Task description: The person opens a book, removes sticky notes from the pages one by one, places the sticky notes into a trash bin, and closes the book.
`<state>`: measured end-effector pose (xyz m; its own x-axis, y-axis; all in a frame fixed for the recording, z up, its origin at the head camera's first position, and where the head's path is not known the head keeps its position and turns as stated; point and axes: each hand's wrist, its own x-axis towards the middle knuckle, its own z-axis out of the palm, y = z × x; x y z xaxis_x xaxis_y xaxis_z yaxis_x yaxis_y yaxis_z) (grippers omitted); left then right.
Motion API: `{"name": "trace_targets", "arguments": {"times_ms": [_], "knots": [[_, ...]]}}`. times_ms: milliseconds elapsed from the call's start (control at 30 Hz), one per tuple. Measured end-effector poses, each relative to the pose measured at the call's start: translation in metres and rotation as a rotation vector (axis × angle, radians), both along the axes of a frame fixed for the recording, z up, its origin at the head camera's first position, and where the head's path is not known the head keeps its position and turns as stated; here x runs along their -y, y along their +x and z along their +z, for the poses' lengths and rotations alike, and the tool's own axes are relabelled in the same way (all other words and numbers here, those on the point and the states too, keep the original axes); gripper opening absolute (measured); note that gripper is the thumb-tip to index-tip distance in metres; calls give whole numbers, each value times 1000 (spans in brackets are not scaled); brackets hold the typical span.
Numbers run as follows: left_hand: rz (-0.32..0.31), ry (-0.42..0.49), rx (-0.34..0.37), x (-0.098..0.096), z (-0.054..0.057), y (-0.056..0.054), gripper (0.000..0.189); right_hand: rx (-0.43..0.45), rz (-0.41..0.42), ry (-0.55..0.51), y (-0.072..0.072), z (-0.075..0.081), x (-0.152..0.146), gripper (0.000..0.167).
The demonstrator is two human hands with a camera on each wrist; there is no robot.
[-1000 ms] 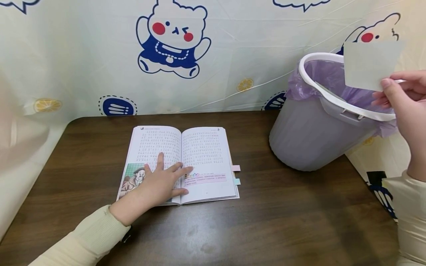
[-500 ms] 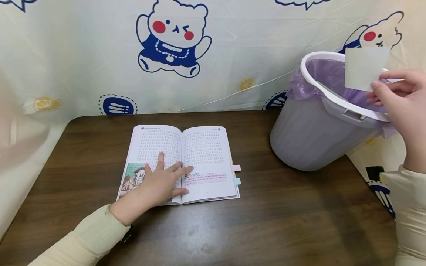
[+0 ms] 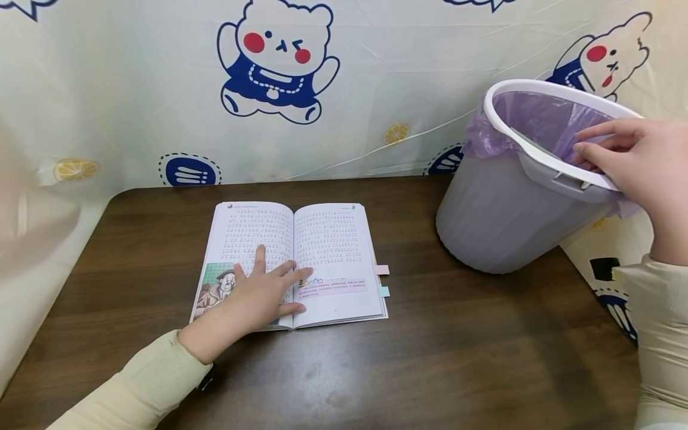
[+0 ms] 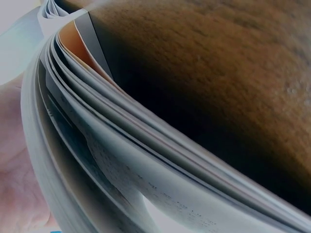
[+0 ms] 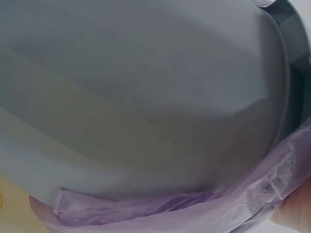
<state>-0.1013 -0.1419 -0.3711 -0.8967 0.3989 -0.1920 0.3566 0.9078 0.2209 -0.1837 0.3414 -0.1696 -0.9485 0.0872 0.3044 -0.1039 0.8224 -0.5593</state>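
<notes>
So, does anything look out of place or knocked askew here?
Yes, the bin: it stands on the table, to the right of the open book, where a floor would be more usual. It also appears to lean right, though the camera angle may cause that. I see no spill.

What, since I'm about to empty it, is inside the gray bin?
A purple liner shows inside the gray bin, plus a thin pale edge I can't identify. Its near side hides the bottom; the right grip covers part of the opening.
</notes>
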Motion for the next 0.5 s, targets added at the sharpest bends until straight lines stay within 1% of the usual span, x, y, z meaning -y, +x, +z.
{"name": "trace_targets", "arguments": {"times_ms": [33, 133, 267, 367, 500], "knots": [[0, 1, 0, 0, 0, 0, 66, 0, -4, 11, 0, 0, 0, 17], [0, 2, 0, 0, 0, 0, 66, 10, -18, 31, 1, 2, 2, 18], [-2, 3, 1, 1, -1, 0, 66, 13, -17, 19, 3, 3, 4, 45], [-4, 7, 3, 1, -1, 0, 67, -5, -5, -8, 4, 3, 6, 47], [0, 7, 6, 1, -1, 0, 66, -46, 8, -53, 7, 5, 12, 45]]}}
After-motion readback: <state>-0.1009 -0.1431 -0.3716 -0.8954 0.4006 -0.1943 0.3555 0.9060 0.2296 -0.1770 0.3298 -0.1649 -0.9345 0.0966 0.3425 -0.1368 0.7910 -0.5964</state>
